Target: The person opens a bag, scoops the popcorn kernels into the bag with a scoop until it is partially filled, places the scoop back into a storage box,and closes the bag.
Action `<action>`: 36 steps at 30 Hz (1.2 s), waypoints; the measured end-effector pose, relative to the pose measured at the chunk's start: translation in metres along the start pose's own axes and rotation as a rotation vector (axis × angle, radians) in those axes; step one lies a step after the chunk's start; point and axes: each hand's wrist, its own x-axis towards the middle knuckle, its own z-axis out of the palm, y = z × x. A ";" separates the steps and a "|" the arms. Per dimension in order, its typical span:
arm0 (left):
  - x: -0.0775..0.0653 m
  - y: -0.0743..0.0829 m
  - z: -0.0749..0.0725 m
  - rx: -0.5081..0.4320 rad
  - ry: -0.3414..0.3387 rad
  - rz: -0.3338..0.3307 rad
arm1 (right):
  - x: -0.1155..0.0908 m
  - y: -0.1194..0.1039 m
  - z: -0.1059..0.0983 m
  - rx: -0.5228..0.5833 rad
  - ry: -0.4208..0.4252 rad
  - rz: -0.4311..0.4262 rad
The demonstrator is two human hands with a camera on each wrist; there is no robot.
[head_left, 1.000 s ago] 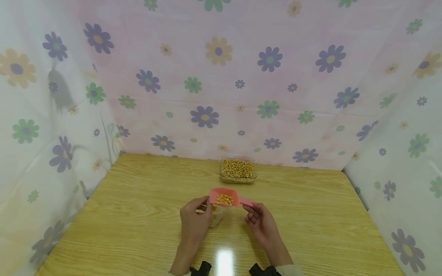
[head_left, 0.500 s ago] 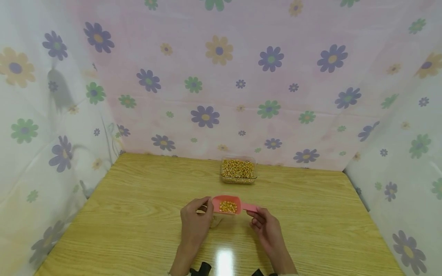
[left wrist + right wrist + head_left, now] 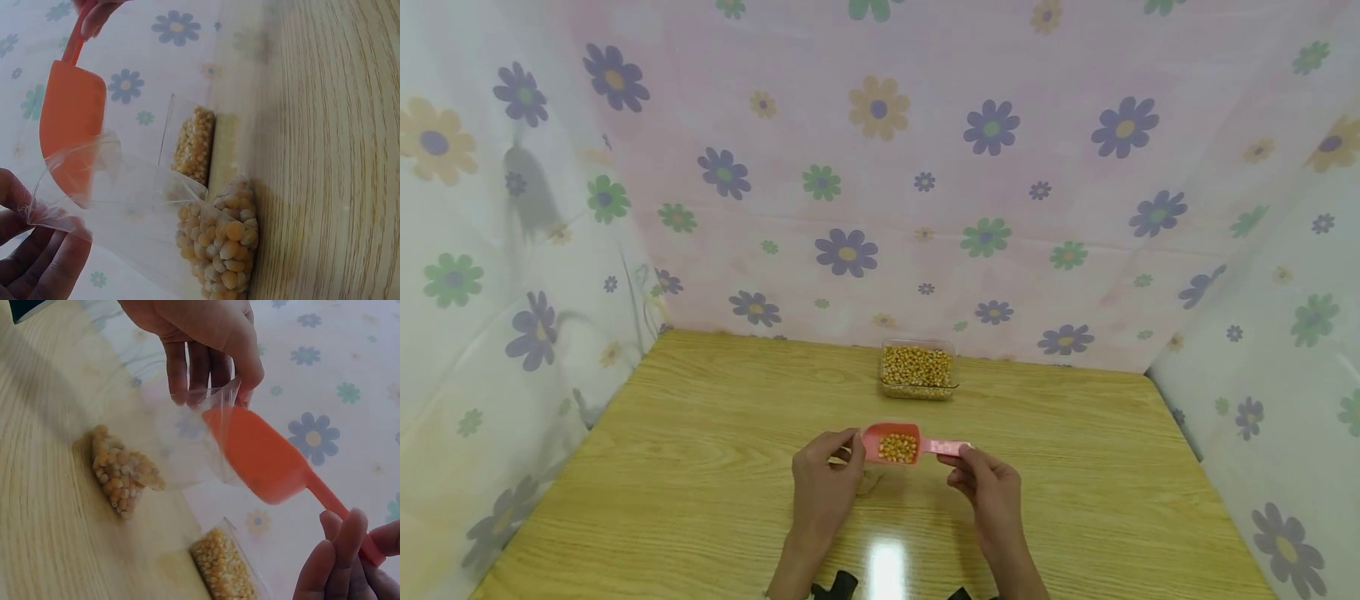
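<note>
My left hand [image 3: 827,487] pinches the top edge of a clear plastic bag [image 3: 222,250]. Corn kernels fill the bottom of this bag, which stands on the table, its upper part pulled up and spread. In my right hand [image 3: 997,500] is the handle of a pink-red scoop [image 3: 269,462], gripped near its end between thumb and fingers. The scoop lies roughly level in the head view, with a small heap of kernels [image 3: 898,448] in its bowl. Its front lip is inside the bag's mouth, beside my left fingertips. From the head, the scoop and left hand cover most of the bag.
A clear rectangular container [image 3: 917,386] of corn kernels stands at the back of the wooden table [image 3: 715,417], beyond the scoop. Flower-printed curtains [image 3: 925,208] enclose the table at the back and both sides.
The scoop has come down and slightly right, and its patterned handle top now faces up. My right hand has shifted right along with it. My left hand has hardly moved.
</note>
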 end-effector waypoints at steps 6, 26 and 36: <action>0.000 0.000 0.000 0.018 -0.004 0.027 | -0.005 -0.009 0.008 -0.100 0.027 -0.056; -0.002 0.000 0.001 0.020 0.008 0.031 | -0.018 -0.029 0.022 -0.345 0.013 -0.262; -0.001 0.002 0.001 0.014 -0.001 0.008 | -0.022 -0.034 0.025 -0.382 0.011 -0.300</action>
